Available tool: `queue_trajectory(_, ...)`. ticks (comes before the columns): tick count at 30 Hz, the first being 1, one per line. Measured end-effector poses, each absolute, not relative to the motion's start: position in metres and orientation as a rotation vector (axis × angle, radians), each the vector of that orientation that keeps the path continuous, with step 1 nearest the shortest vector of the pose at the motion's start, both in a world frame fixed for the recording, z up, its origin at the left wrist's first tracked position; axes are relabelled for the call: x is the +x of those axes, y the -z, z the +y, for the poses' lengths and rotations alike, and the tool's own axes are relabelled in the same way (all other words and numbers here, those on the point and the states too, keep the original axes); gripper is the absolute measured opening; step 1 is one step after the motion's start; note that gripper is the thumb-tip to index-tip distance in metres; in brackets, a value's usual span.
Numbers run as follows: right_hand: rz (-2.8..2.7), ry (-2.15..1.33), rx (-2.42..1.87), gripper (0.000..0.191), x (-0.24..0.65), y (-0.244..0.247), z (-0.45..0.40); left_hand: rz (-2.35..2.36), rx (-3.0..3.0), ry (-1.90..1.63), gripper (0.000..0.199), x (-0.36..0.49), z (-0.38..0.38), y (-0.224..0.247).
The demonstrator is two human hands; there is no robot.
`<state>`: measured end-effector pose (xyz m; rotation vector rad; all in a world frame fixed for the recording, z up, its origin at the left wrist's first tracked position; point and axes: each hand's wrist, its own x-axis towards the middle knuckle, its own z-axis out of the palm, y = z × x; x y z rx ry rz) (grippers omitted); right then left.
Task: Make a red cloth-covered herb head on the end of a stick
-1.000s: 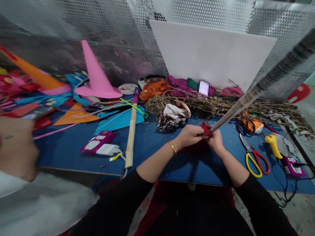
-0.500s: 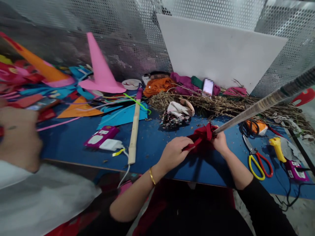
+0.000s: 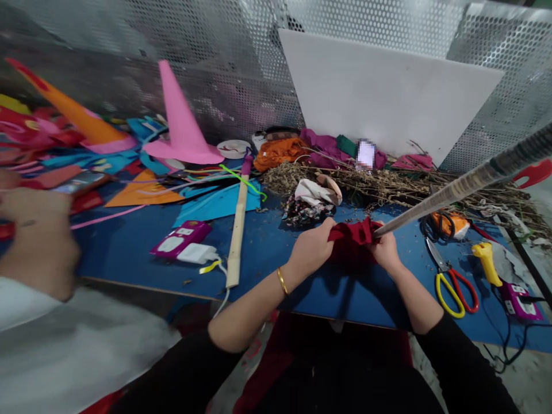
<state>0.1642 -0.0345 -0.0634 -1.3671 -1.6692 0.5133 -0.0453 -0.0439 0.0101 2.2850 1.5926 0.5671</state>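
Dark red cloth (image 3: 351,236) is bunched around the lower end of a long pole (image 3: 444,198), which slants up to the right edge of the view. My left hand (image 3: 314,248) is closed on the left side of the cloth. At the pole's end my right hand (image 3: 385,248) grips the cloth against the pole; some of its fingers are hidden behind the fabric. Beyond my hands lies a white and flowered cloth bundle (image 3: 313,195). Scissors (image 3: 452,282) with one yellow and one red handle rest right of my right hand.
Left of my arm are a wooden stick (image 3: 236,241) and a purple power strip (image 3: 181,238). A pink cone hat (image 3: 179,126) and dry twigs (image 3: 388,185) line the back. A yellow glue gun (image 3: 487,261) lies right. A co-worker's hand (image 3: 38,241) is at far left.
My left hand has moved slightly up and turned, pulling the red cloth into a higher fold. The right hand and pole have stayed nearly in place.
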Motion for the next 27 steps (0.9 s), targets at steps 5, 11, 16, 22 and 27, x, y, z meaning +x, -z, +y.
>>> queue_trajectory(5,-1.714,-0.458,-1.381,0.029,0.160,0.061,-0.036,1.297,2.253,-0.554,0.020,-0.028,-0.017,-0.020)
queue_trajectory(11,-1.836,-0.386,-1.367,0.037,0.163,0.069,-0.034,0.915,2.091,-0.631,0.009,0.003,0.009,-0.011)
queue_trajectory(16,-1.939,-0.526,-1.282,0.032,0.168,0.061,-0.030,0.757,1.675,-0.668,0.012,-0.004,0.015,0.006)
queue_trajectory(22,-1.811,-0.565,-1.403,0.041,0.156,0.054,-0.028,0.770,1.485,-0.622,0.019,-0.003,0.018,0.002)
queue_trajectory(27,-1.614,-0.499,-1.539,0.011,0.145,0.061,-0.025,0.817,1.512,-0.738,0.031,-0.012,0.005,-0.009)
